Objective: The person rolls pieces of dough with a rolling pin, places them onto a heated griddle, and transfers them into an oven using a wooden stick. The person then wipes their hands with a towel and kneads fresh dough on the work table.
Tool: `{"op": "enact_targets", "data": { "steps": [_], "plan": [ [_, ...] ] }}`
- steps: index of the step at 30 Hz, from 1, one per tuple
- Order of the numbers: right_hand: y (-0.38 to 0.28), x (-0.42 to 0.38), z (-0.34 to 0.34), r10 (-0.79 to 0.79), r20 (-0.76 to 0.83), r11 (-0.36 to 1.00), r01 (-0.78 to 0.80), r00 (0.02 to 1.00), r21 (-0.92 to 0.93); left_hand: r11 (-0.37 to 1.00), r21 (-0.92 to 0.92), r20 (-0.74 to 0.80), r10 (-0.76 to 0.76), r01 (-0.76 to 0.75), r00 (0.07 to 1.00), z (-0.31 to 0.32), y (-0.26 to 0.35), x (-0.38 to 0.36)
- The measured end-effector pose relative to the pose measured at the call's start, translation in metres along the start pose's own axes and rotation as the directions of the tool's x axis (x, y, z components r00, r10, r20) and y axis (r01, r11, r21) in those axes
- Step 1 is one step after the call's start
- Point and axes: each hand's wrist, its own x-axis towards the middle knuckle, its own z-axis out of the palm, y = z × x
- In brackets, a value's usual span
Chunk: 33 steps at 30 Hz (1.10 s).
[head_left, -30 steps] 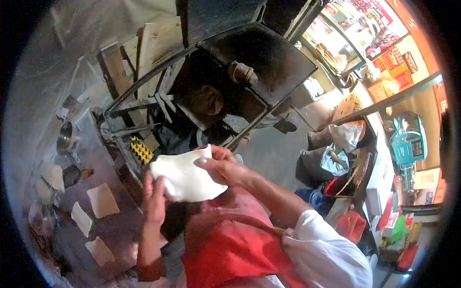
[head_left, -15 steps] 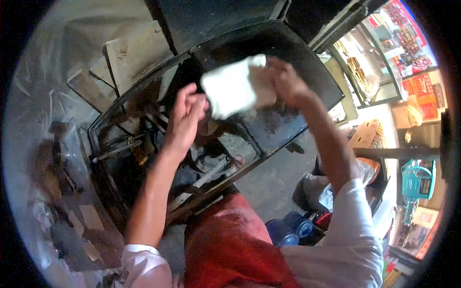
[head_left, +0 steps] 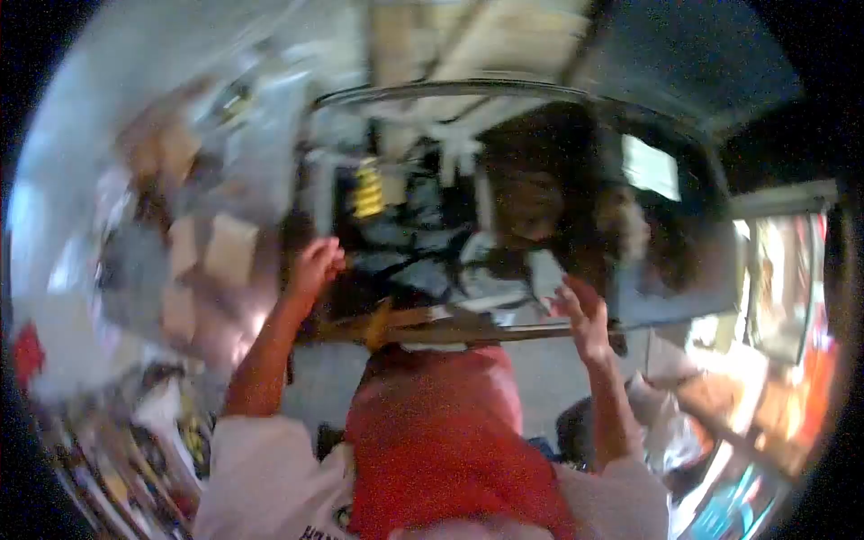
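Observation:
A white, roughly rectangular piece (head_left: 652, 168), perhaps folded cloth, lies on the dark flat panel at the right of the black-framed bench (head_left: 450, 87). Both hands are apart from it. My left hand (head_left: 315, 270) hovers over the bench's near left corner, blurred, with its fingers loosely extended and nothing visible in them. Near the front edge, my right hand (head_left: 583, 317) has thumb and fingers apart. Close to its fingertips is a pale flat piece (head_left: 544, 273); blur hides whether they touch. A yellow item (head_left: 367, 189) sits among dark clutter inside the bench.
A wooden rail (head_left: 423, 317) runs along the bench's front edge, by my red apron (head_left: 441, 423). Cardboard pieces (head_left: 229, 249) lie to the left. Plastic bags (head_left: 661, 423) stand on the right, near a bright glass-fronted case (head_left: 781, 279).
My right hand has let go of the white piece, which now rests on the panel. Both hands have drawn back towards me and moved apart. The view has turned left.

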Motion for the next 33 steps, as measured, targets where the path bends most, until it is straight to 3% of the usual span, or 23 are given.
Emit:
{"op": "enact_targets", "data": {
  "steps": [3, 4, 5, 7, 8, 9, 10, 12, 13, 14, 15, 18, 20, 21, 23, 24, 26, 27, 28, 29, 30, 31, 33],
  "plan": [
    [0.063, -0.052, 0.079, -0.132, 0.109, 0.987, 0.141, 0.985, -0.072, 0.987, -0.157, -0.263, -0.022, -0.020, 0.965, -0.143, -0.025, 0.012],
    [0.073, -0.068, 0.098, -0.032, 0.158, 0.990, 0.053, 0.987, -0.133, 0.984, -0.177, -0.276, -0.018, -0.032, 0.961, -0.188, -0.035, 0.016],
    [0.108, -0.083, 0.113, -0.133, 0.188, 0.976, 0.096, 0.973, 0.198, 0.984, -0.177, -0.373, -0.046, -0.022, 0.927, -0.234, -0.045, 0.025],
    [0.105, -0.100, 0.154, 0.096, 0.217, 0.979, -0.131, 0.971, 0.154, 0.981, -0.193, -0.461, -0.071, -0.022, 0.884, -0.307, -0.072, 0.043],
    [0.101, -0.102, 0.166, 0.087, 0.213, 0.981, -0.121, 0.973, 0.151, 0.972, 0.229, -0.531, 0.171, -0.053, 0.830, -0.329, -0.084, 0.049],
    [0.097, -0.106, 0.182, 0.107, 0.198, 0.994, -0.110, 0.974, 0.003, 0.789, 0.613, -0.484, 0.417, -0.042, 0.769, -0.354, -0.101, 0.062],
    [0.092, -0.110, 0.194, 0.127, 0.177, 0.984, -0.102, 0.976, -0.145, 0.789, 0.586, -0.403, 0.481, -0.185, 0.778, -0.379, -0.137, 0.092],
    [0.075, -0.113, 0.212, 0.135, 0.122, 0.982, -0.116, 0.983, -0.147, 0.737, 0.660, -0.383, 0.495, -0.144, 0.780, -0.373, -0.126, 0.102],
    [0.067, -0.112, 0.220, 0.154, 0.079, 0.979, -0.141, 0.985, -0.150, 0.679, 0.729, -0.371, 0.497, -0.085, 0.784, -0.361, -0.121, 0.104],
    [0.063, -0.111, 0.224, 0.198, 0.060, 0.973, -0.189, 0.978, -0.131, 0.578, 0.806, -0.286, 0.566, -0.126, 0.773, -0.340, -0.088, 0.082],
    [0.066, -0.107, 0.225, 0.189, 0.058, 0.974, -0.180, 0.980, -0.137, 0.664, 0.748, -0.347, 0.413, -0.017, 0.842, -0.322, -0.065, 0.073],
    [0.072, -0.102, 0.235, 0.139, 0.092, 0.975, -0.121, 0.986, -0.184, 0.614, 0.783, -0.332, 0.543, -0.095, 0.772, -0.318, -0.064, 0.096],
    [0.060, -0.102, 0.253, 0.112, 0.083, 0.918, -0.071, 0.990, -0.391, 0.742, 0.670, -0.282, 0.232, 0.018, 0.931, -0.320, -0.042, 0.086],
    [0.048, -0.102, 0.264, 0.113, 0.085, 0.917, -0.071, 0.990, -0.394, 0.744, 0.668, -0.284, 0.230, 0.020, 0.931, -0.320, -0.035, 0.082],
    [0.022, -0.102, 0.285, 0.087, 0.134, 0.747, 0.025, 0.987, -0.665, 0.629, 0.777, -0.219, 0.265, 0.003, 0.939, -0.312, -0.027, 0.078],
    [0.013, -0.102, 0.295, 0.161, 0.119, 0.770, -0.050, 0.980, -0.636, 0.630, 0.777, -0.216, 0.265, 0.001, 0.940, -0.306, -0.028, 0.078],
    [-0.007, -0.097, 0.312, 0.141, 0.194, 0.818, -0.004, 0.971, -0.575, 0.420, 0.830, 0.056, 0.593, -0.368, 0.803, -0.292, -0.029, 0.074],
    [-0.009, -0.097, 0.314, 0.114, 0.271, 0.861, 0.041, 0.956, -0.506, 0.428, 0.818, 0.097, 0.557, -0.385, 0.825, -0.275, -0.010, 0.055],
    [0.010, -0.091, 0.310, -0.015, 0.316, 0.869, 0.168, 0.949, -0.466, 0.434, 0.807, 0.138, 0.521, -0.400, 0.843, -0.249, 0.022, 0.027],
    [0.020, -0.083, 0.308, -0.019, 0.312, 0.874, 0.167, 0.950, -0.456, 0.853, 0.441, 0.090, 0.268, -0.280, 0.959, -0.219, 0.041, 0.008],
    [0.026, -0.073, 0.305, -0.024, 0.381, 0.815, 0.239, 0.924, -0.529, 0.918, 0.190, 0.164, 0.319, -0.347, 0.934, -0.196, 0.047, -0.005],
    [0.026, -0.064, 0.300, -0.020, 0.441, 0.746, 0.307, 0.897, -0.590, 0.909, 0.128, 0.222, 0.363, -0.397, 0.905, -0.175, 0.053, -0.012],
    [-0.010, -0.063, 0.309, -0.130, 0.311, 0.953, 0.205, 0.941, -0.222, 0.945, -0.230, 0.234, 0.284, -0.231, 0.930, -0.124, 0.079, -0.055]
  ]
}}
